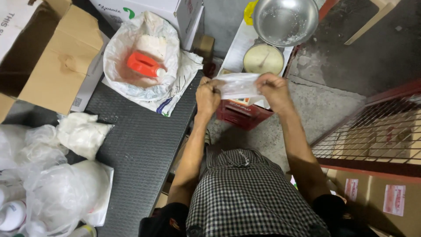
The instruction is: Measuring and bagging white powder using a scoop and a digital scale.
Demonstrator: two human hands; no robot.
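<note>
In the middle of the frame, the left hand (pixel 207 94) and the right hand (pixel 272 87) have their fingers clamped on a thin plastic bag (pixel 239 84), held in the air before the scale (pixel 263 59). Pulling too hard may tear it.

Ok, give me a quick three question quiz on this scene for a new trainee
1. True or false: both hands grip the clear plastic bag.
2. What lies inside the big white sack? A) red scoop B) green bottle C) metal spoon
3. Which thing stands above the round dial scale in the picture?

Key:
1. True: left hand and right hand each pinch an edge.
2. A, the red scoop.
3. The metal bowl.
</note>
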